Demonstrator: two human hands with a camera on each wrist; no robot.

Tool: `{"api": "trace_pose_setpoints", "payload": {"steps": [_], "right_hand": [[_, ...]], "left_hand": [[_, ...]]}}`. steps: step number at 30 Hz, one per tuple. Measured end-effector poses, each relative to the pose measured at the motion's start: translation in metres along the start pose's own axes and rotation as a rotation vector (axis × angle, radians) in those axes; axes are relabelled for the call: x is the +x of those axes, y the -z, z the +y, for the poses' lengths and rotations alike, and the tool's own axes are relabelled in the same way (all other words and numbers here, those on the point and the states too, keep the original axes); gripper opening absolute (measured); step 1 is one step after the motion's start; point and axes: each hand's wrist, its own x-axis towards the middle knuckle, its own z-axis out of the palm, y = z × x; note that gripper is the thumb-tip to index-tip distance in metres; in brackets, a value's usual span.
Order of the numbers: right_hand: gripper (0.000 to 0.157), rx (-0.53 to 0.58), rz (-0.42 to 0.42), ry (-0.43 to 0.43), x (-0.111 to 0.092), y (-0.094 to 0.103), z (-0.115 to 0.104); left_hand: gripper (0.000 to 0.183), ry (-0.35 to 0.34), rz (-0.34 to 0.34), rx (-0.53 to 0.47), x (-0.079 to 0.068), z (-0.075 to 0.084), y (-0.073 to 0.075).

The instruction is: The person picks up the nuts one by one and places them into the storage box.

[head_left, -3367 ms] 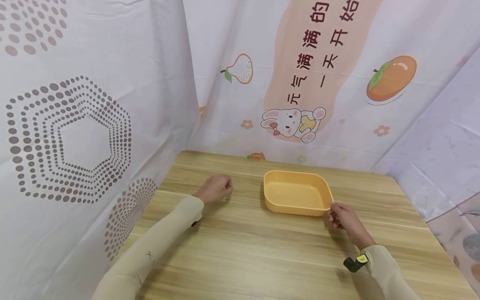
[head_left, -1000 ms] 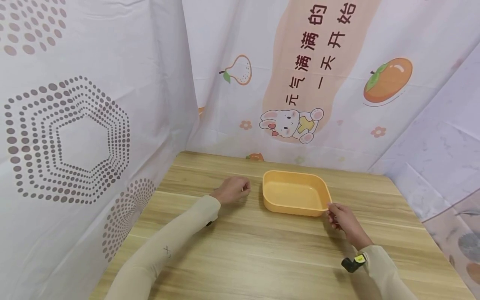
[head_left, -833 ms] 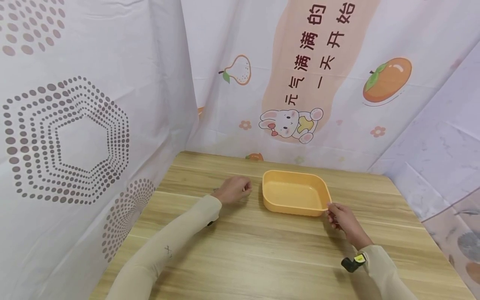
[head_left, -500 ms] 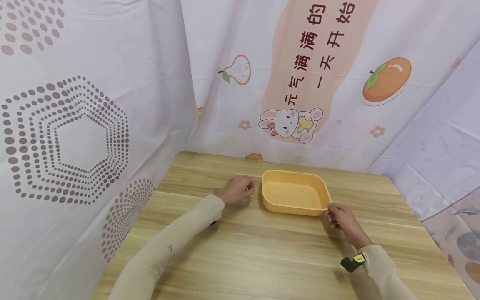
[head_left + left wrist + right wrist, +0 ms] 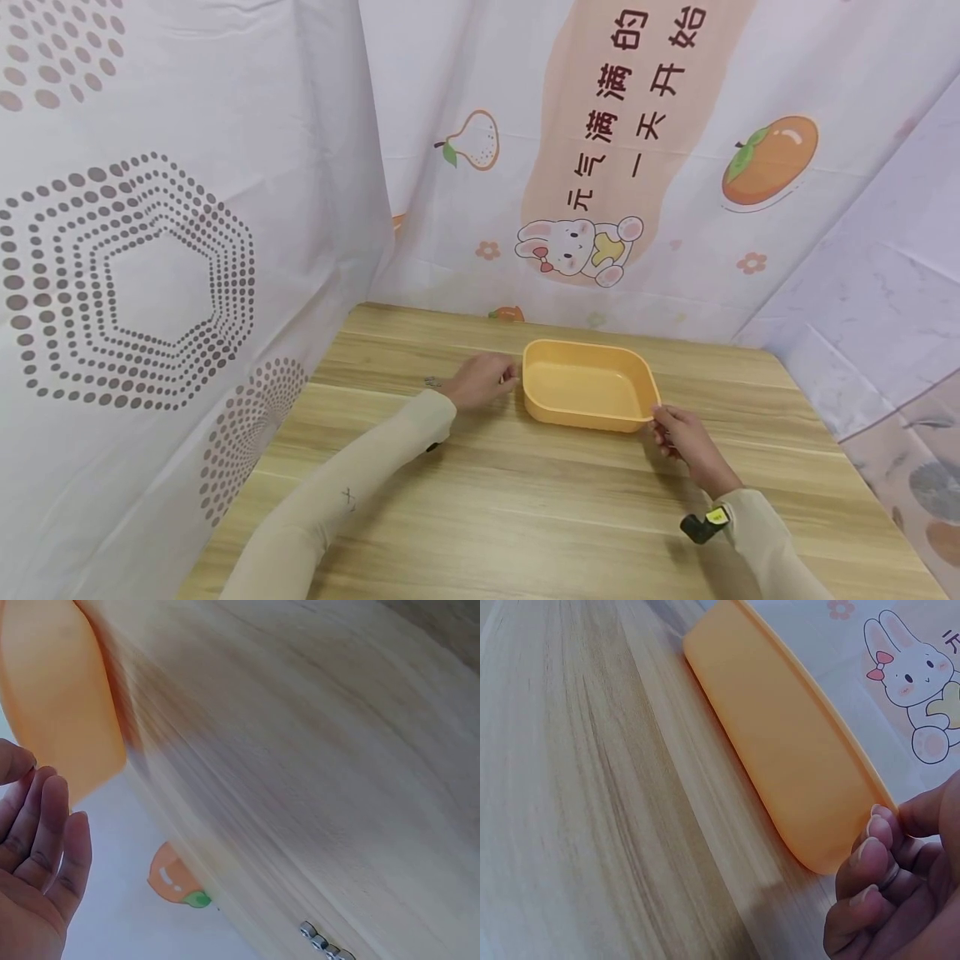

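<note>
A yellow-orange plastic tray (image 5: 588, 417) stands on the table, and nothing shows inside it. My right hand (image 5: 692, 450) pinches its near right corner by the rim; in the right wrist view the thumb and fingertips (image 5: 881, 819) meet there. At the tray's left end is my left hand (image 5: 483, 381), its thumb and forefinger tips together. In the left wrist view a small dark thing (image 5: 32, 769) shows between those tips, mostly hidden. Several small silver pieces that look like metal nuts (image 5: 319, 942) lie in a row on the table behind the left wrist.
The wood-grain table (image 5: 525, 517) is bounded by printed curtains, with one curtain (image 5: 322, 167) close along its left side and another (image 5: 675, 275) across the back. A black wrist camera (image 5: 703, 527) sticks out from the right sleeve.
My left hand has moved right, from over the metal nuts to the tray's left end, uncovering the nuts. The right hand keeps its pinch on the tray, which stays in place.
</note>
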Motion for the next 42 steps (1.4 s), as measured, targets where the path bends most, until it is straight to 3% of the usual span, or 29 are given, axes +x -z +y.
{"api": "trace_pose_setpoints", "payload": {"steps": [10,18,42], "right_hand": [[0.053,-0.001,-0.002,-0.002,0.001,0.000,0.000],[0.052,-0.002,-0.004,-0.007,0.001,0.002,-0.002],[0.052,0.008,-0.008,-0.015,0.001,0.000,-0.002]], "left_hand": [[0.008,-0.036,0.020,0.025,0.003,0.003,-0.003],[0.008,-0.052,0.077,0.029,0.005,0.005,-0.001],[0.010,-0.155,0.082,0.080,0.008,0.015,-0.008]]}}
